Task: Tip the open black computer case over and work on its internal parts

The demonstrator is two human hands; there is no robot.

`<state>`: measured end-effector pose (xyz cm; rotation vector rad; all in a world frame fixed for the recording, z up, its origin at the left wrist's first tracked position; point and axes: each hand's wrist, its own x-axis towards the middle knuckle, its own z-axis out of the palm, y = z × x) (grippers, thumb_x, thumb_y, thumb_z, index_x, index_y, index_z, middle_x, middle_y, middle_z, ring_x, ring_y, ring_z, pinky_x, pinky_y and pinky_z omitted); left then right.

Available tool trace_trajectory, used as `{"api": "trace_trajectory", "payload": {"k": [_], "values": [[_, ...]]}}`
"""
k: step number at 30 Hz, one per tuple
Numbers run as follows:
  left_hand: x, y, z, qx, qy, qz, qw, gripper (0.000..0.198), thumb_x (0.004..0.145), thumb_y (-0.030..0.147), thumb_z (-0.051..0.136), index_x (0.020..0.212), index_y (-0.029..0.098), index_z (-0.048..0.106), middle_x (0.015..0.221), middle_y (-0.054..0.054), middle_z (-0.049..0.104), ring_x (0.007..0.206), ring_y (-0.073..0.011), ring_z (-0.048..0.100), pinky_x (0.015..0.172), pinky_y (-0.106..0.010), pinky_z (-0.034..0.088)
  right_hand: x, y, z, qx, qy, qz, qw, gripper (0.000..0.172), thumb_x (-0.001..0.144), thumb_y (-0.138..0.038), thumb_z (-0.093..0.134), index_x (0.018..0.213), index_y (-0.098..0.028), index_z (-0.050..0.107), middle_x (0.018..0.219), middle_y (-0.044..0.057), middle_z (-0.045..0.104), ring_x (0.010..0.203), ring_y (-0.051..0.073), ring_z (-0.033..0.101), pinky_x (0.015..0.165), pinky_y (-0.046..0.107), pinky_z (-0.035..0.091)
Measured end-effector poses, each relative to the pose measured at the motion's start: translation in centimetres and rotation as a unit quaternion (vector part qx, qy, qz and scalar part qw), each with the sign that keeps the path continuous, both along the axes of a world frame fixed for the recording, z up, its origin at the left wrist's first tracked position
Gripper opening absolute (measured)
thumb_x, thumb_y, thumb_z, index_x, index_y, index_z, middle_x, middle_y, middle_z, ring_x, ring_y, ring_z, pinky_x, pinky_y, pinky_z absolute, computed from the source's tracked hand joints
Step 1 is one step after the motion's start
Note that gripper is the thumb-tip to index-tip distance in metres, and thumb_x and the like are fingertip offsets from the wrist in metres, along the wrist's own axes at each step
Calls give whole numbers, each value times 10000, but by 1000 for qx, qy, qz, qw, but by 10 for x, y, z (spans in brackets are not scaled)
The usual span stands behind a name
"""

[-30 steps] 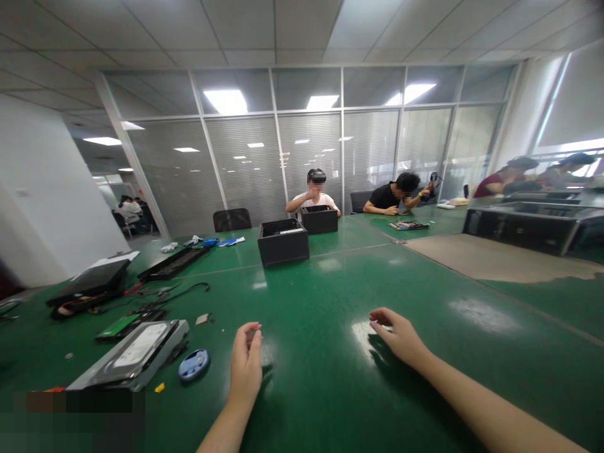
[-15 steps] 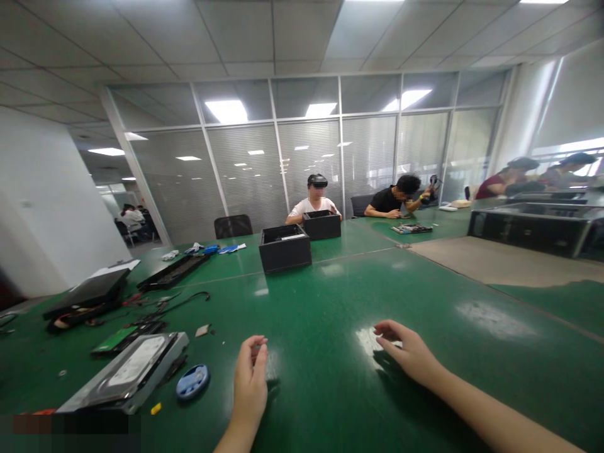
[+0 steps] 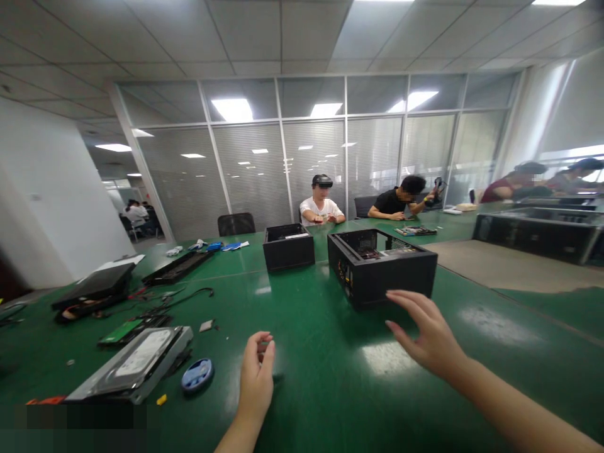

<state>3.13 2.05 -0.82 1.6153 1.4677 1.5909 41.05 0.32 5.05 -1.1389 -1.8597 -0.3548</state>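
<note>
My right hand is raised over the green table, thumb and fingers apart, with nothing in it. Just beyond its fingertips stands a black computer case, its top open and parts showing inside; whether the fingers touch it I cannot tell. My left hand hovers over the table nearer to me, fingers loosely curled, the thumb a little off them and no object visible in the grasp. To its left lies a round blue dish. Farther left rests a silver hard drive.
Another open black case stands at the back centre. Cables, a green circuit board, a black tray and blue gloves lie on the left. Across the table sit two people. A large metal chassis stands at right.
The black computer case has come from the far person's side toward me, now standing before my right hand. My right hand has risen and spread wider. The far person's hands are off the case.
</note>
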Motion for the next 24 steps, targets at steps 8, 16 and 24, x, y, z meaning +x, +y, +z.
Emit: {"api": "trace_trajectory", "payload": {"k": [8,16,24], "values": [[4,-2,4,4,23,1,1000,325,905,438,536,1119,196,569,1063,-71,629,925,-217,606,811,-361,483,44,122,54,-145,-200,-135,960,612,908,-621,465,1263,-135,574,1250,185,632,1187,342,549,1014,477,374],[6,0,-3,7,29,-1,1000,289,914,404,532,1112,200,582,1030,-63,632,889,-200,605,774,-329,482,47,124,53,-168,-222,-105,955,577,866,-656,513,1141,-166,641,1170,144,679,1100,317,601,933,435,394],[4,1,0,14,0,14,1000,301,931,443,489,1092,204,577,1006,-55,627,888,-200,617,817,-349,492,-32,-30,72,-159,-242,-47,956,430,887,-572,557,1058,-186,641,1008,113,687,945,298,623,833,456,441]]}}
